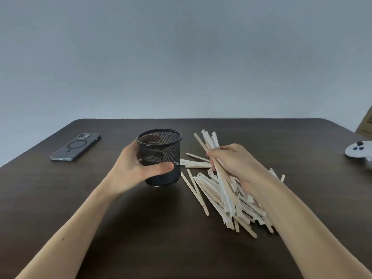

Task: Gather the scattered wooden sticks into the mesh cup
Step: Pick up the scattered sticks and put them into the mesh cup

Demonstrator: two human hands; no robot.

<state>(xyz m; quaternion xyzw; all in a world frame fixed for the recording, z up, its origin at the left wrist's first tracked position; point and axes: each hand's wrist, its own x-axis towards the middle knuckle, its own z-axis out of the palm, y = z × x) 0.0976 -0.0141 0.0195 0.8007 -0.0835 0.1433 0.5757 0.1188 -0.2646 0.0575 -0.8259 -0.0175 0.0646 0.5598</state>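
Observation:
A black mesh cup [161, 150] stands upright on the dark table [100, 198], and no sticks show inside it. My left hand [132, 170] wraps around its lower wall, thumb across the front. My right hand [235, 162] is closed on a bundle of wooden sticks [209, 142], some in white paper sleeves, held slanted just right of the cup with their upper ends pointing up and left. Beneath that hand lies a loose pile of sticks [231, 202], and a few more sticks [193, 163] lie flat between the cup and the hand.
A dark phone [75, 147] lies face down at the far left of the table. A white game controller [360, 151] rests at the right edge. A cardboard box corner [367, 123] shows beyond the table's far right.

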